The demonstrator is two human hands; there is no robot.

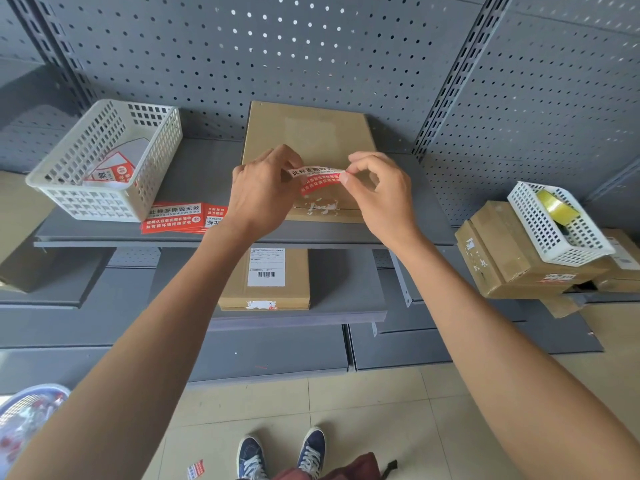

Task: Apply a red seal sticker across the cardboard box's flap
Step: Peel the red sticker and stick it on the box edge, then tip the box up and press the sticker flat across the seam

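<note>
A flat cardboard box (pixel 308 133) lies on the upper grey shelf (pixel 194 188), its flap edge toward me with torn white sticker residue on it. Above that near edge I hold a red and white seal sticker (pixel 317 180), curved, stretched between both hands. My left hand (pixel 259 195) pinches its left end and my right hand (pixel 377 192) pinches its right end between thumb and forefinger. The sticker hangs just above the box, not pressed down. A small stack of the same red stickers (pixel 183 218) lies on the shelf left of the box.
A white plastic basket (pixel 104 161) with sticker backings stands at the shelf's left. Another cardboard box with a barcode label (pixel 265 278) lies on the lower shelf. At right, stacked boxes (pixel 512 258) carry a white basket (pixel 554 226) holding a tape roll. A perforated panel rises behind.
</note>
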